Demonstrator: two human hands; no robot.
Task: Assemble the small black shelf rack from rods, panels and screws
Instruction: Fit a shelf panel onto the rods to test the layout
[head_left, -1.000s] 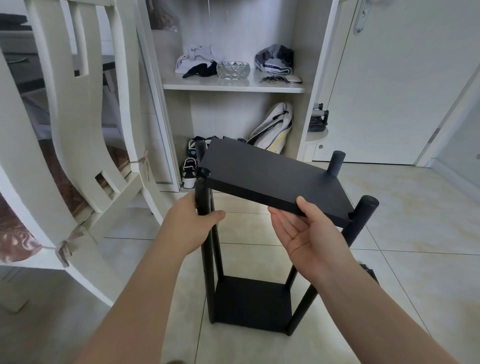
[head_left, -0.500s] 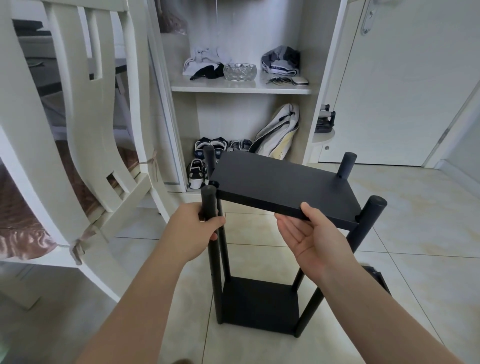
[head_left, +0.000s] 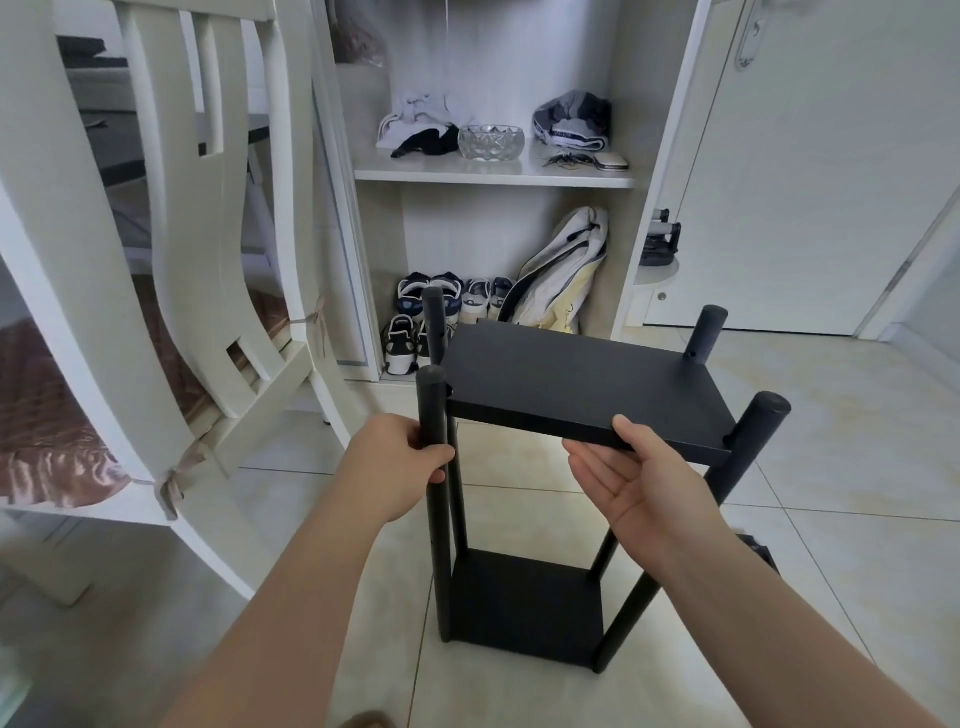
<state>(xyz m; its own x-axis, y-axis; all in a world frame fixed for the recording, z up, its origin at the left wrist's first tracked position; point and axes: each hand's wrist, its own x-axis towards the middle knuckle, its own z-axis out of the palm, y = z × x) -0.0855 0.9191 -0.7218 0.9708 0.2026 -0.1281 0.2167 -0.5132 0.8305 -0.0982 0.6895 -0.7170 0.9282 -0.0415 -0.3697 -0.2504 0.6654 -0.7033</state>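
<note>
Rack stands on the tiled floor (head_left: 857, 467) in front of the open cabinet (head_left: 493, 176), white chair (head_left: 171, 260) off to the left. Bottom panel (head_left: 524, 603) is already fixed between four upright rods. Hands are apart: the left hand (head_left: 400, 457) is wrapped round the near-left rod (head_left: 434, 410) just under its top, and the right hand (head_left: 639, 478) lies palm-up with its fingers beneath the front edge of the top panel (head_left: 587, 389) and its thumb on top. The panel sits among the rod tops, its notched corners against the near-left and near-right rod (head_left: 756, 431). Small holes show on the far-left rod (head_left: 434, 322) and far-right rod (head_left: 704, 332). My read: the job now is to level the panel and bring each corner to a hole. That calls for holding the rod steady, nudging from beneath and not forcing the splayed right rods. Compared with a second ago, the panel has dropped and flattened: its left corner was up at the rod top, and now the rod tops stand proud of it. Both grips look unchanged.
</note>
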